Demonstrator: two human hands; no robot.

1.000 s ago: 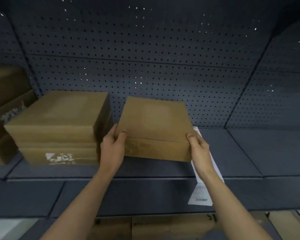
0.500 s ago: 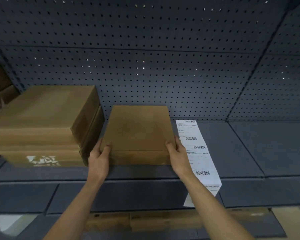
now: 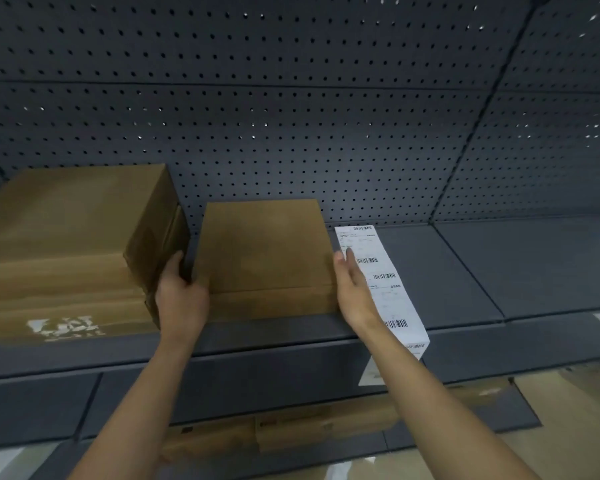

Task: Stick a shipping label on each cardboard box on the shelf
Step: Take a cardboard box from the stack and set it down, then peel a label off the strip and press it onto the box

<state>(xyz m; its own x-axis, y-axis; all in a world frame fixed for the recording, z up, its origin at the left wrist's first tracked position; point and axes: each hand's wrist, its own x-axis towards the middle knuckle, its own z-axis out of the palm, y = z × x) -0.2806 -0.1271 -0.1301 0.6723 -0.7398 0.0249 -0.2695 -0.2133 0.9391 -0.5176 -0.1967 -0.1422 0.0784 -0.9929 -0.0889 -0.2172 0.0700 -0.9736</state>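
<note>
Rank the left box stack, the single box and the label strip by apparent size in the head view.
1. Left box stack, clearly largest, though cut off at the frame edge.
2. Single box.
3. Label strip, narrowest and smallest.

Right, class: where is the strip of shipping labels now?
Head view: the label strip lies on the shelf right of the small cardboard box, by the right hand, its near end overhanging the edge.
</note>
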